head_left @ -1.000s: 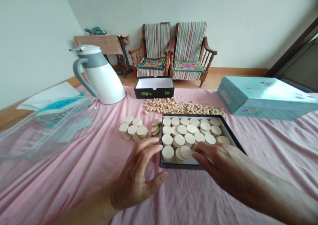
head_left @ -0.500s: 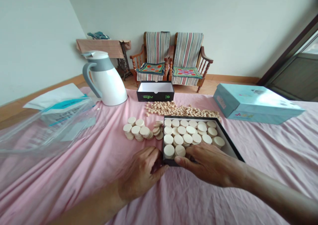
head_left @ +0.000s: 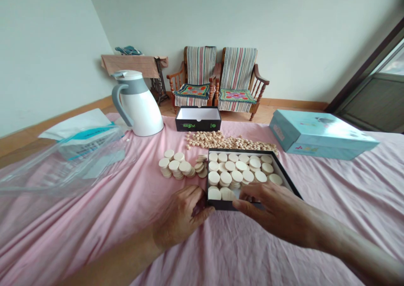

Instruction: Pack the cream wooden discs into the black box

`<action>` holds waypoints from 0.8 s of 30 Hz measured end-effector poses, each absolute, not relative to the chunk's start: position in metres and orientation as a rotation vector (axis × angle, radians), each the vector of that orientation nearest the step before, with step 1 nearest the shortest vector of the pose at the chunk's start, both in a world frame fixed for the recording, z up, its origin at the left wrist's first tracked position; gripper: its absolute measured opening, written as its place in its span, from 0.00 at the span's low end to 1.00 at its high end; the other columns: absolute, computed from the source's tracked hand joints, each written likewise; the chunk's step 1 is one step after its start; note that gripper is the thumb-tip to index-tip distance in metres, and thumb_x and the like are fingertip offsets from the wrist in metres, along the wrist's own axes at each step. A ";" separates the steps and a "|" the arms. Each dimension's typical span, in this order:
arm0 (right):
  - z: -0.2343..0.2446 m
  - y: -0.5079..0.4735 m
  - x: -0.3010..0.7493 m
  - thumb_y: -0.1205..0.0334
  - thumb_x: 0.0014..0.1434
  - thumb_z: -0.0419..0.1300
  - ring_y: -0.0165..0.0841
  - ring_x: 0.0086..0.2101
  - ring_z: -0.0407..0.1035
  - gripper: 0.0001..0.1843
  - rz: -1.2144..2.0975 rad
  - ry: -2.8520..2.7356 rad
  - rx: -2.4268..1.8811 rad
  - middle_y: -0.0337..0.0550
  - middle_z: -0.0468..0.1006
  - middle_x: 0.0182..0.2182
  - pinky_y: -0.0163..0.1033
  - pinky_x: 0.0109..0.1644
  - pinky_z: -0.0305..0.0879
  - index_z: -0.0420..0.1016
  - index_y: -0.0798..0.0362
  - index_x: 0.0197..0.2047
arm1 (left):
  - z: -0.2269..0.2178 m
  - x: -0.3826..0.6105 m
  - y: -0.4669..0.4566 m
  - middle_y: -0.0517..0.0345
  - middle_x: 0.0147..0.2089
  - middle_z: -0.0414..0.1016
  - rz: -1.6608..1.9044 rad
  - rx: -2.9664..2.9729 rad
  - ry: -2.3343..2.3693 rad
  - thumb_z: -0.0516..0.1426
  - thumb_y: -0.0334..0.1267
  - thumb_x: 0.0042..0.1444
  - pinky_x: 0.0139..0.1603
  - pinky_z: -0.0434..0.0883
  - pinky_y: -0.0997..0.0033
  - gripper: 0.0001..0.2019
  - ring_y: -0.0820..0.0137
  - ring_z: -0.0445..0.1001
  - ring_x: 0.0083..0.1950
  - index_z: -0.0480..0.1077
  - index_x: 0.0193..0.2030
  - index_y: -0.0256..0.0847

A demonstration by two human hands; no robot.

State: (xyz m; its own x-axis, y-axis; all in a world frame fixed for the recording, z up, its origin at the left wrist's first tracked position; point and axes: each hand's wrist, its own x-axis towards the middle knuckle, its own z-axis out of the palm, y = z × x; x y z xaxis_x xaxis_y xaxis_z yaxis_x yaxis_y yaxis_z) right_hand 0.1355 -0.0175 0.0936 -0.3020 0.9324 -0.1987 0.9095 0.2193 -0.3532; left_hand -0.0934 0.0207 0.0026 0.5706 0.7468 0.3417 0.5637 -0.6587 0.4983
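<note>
A shallow black box [head_left: 292,185] with a pale inside lies before me, filled with stacks of round wooden discs [head_left: 236,176] in rows. My left hand [head_left: 181,210] is closed at the box's near left corner, thumb along the front edge and the other fingers bent against the side. Over the box's near side is my right hand [head_left: 268,206]. Its fingers are bent and stand apart from the thumb, with nothing visible between them; some fingertips are hidden. More stacked discs [head_left: 175,165] stand left of the box, and smaller tilted discs [head_left: 200,167] lean beside its wall.
Many small wooden pieces [head_left: 221,140] lie behind the box. Farther back stand an open black box [head_left: 198,125], a white-grey jug [head_left: 142,111] and a light blue box [head_left: 322,134]. Clear plastic packaging [head_left: 63,164] lies left on the pink cloth [head_left: 132,206].
My right hand has shifted slightly right and back from the front-row stacks, showing some box floor beside them. My left hand stays at the corner. The whole view has tilted slightly.
</note>
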 end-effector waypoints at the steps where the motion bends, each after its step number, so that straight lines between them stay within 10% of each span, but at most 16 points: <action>1: 0.093 -0.020 0.138 0.46 0.63 0.47 0.37 0.33 0.72 0.22 0.624 -2.397 -1.802 0.46 0.78 0.29 0.41 0.38 0.61 0.76 0.51 0.34 | 0.003 -0.093 0.021 0.59 0.28 0.63 0.775 2.473 1.071 0.54 0.45 0.60 0.29 0.59 0.70 0.15 0.70 0.64 0.29 0.58 0.27 0.40; 13: 0.077 -0.020 0.135 0.65 0.58 0.54 0.40 0.39 0.73 0.08 0.638 -2.456 -1.716 0.47 0.79 0.36 0.44 0.43 0.65 0.75 0.53 0.36 | 0.001 -0.092 0.021 0.60 0.26 0.62 0.841 2.494 1.064 0.52 0.47 0.61 0.28 0.58 0.71 0.17 0.70 0.64 0.28 0.58 0.26 0.40; 24: 0.086 -0.016 0.137 0.61 0.58 0.55 0.37 0.39 0.72 0.11 0.800 -2.364 -1.646 0.44 0.79 0.35 0.42 0.45 0.64 0.78 0.50 0.41 | 0.008 -0.090 0.021 0.59 0.26 0.64 0.821 2.449 1.081 0.51 0.49 0.61 0.27 0.60 0.71 0.18 0.70 0.65 0.28 0.59 0.25 0.40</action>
State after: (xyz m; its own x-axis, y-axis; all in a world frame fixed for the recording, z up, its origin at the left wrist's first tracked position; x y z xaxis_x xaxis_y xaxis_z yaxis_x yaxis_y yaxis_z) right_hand 0.1369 -0.0163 0.0858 -0.3857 0.9062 -0.1733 0.8253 0.2549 -0.5039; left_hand -0.0900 0.0205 0.0077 0.5433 0.7541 0.3689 0.5578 -0.6527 0.5127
